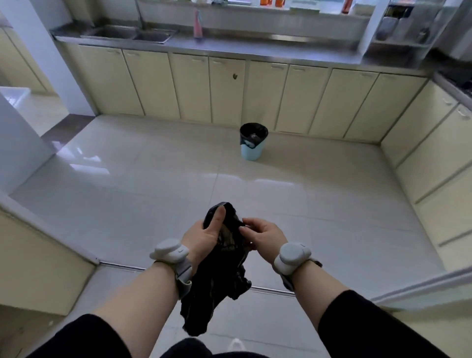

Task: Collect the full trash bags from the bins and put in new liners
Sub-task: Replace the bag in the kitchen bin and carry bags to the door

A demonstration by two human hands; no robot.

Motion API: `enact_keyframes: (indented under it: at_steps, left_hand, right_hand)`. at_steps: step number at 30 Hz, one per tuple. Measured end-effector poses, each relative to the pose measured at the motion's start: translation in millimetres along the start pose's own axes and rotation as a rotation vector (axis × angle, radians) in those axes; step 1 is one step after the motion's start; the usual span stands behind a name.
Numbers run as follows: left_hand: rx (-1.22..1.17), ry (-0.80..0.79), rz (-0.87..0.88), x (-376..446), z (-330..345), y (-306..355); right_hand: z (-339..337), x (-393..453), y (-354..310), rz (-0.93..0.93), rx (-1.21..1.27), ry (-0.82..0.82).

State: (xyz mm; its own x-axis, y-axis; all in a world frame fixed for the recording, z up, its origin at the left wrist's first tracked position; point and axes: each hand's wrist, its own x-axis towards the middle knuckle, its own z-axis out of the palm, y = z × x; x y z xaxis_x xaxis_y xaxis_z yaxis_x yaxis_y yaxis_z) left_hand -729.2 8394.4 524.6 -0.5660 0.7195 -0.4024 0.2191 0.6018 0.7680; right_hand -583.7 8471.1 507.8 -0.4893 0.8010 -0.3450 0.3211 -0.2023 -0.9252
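My left hand (204, 236) grips a crumpled black liner (217, 276), my right hand (263, 236) pinches its edge; the lined blue bin (252, 149) stands well apart by the cabinets (191, 84).

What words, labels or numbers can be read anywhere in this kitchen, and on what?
None can be read.
Orange bottles on the window ledge: any labels are blurred and cut off by the frame edge.
Pink bottle by the sink: no legible print.
Grey wrist devices: only a small dark mark, unreadable.
Black liner in both hands and blue bin: no visible text.
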Motion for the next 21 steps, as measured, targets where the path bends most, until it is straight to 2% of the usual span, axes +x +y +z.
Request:
enact_keyframes:
  at_steps: [6,9,12,17,21]
  left_hand:
    - [-0.225,0.145,-0.044,122,-16,30]
    - [-0.317,0.139,-0.040,176,-24,50]
    - [-0.486,0.068,-0.043,244,-40,79]
    - [-0.435,0.033,0.015,339,-66,129]
    - [-0.310,0.050,0.031,386,-75,156]
  right_hand:
    - [7,106,-24,0.051,-0.098,-0.035]
    - [9,159,-33,0.106,-0.132,0.011]
    - [11,224,-54,0.142,-0.130,0.071]
    - [6,316,-95,0.183,-0.076,0.198]
    - [-6,356,-113,0.189,-0.055,0.252]
